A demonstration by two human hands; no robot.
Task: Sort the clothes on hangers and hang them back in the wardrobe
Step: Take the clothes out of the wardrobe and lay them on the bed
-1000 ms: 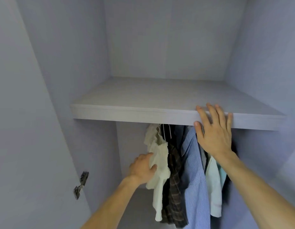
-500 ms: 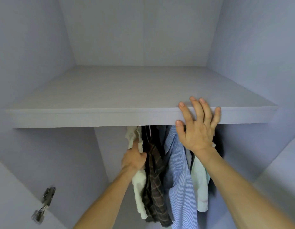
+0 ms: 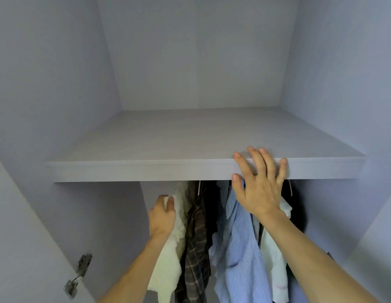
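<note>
Inside the pale lilac wardrobe (image 3: 48, 84), the left hand (image 3: 161, 217) pinches the cream garment (image 3: 168, 270), which hangs leftmost below the shelf (image 3: 146, 169) beside 2 shirts, the plaid shirt (image 3: 196, 248) and the blue striped shirt (image 3: 240, 259). The right hand (image 3: 259, 193) lies spread on the shelf's front edge. The hangers seem mostly hidden.

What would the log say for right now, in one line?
left hand: grips cream top | right hand: open, fingers on shelf edge | blue striped shirt: hangs below shelf
</note>
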